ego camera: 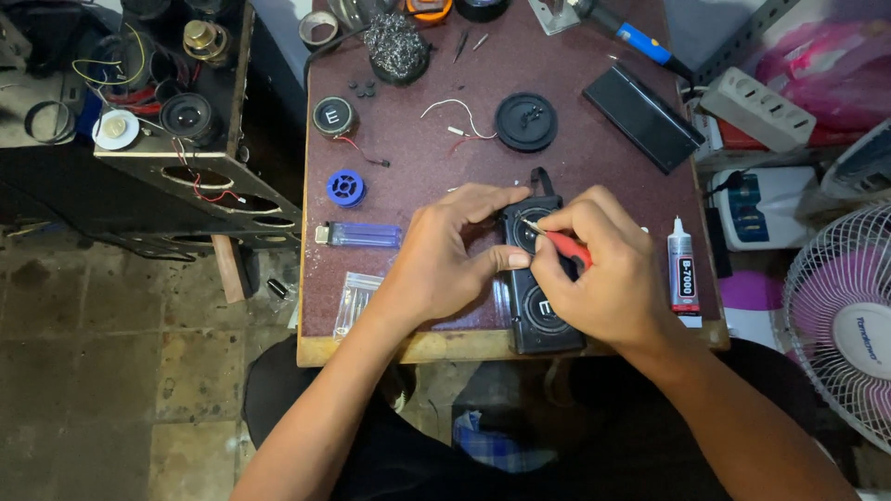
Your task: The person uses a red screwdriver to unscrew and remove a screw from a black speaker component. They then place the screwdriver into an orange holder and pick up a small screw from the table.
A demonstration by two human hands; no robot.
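- The right hand (603, 269) was closed around a red-handled screwdriver (561, 245), its tip on the upper cone of a black speaker (538, 320).
- The left hand (445, 255) pinched the speaker's left side, fingers curled.
- The speaker lay at the table's (594, 139) near edge; open tabletop lay behind it.
- A glue tube (682, 269) with a dark label lay just right; a blue lighter (362, 235) lay left.

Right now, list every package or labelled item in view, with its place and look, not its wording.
Glue tube: right of the right hand, upright, clear with dark label.
Plastic bag: table's front edge, left of the left hand, small, clear.
Fan: far right, white grille, pink blades, round white hub badge.
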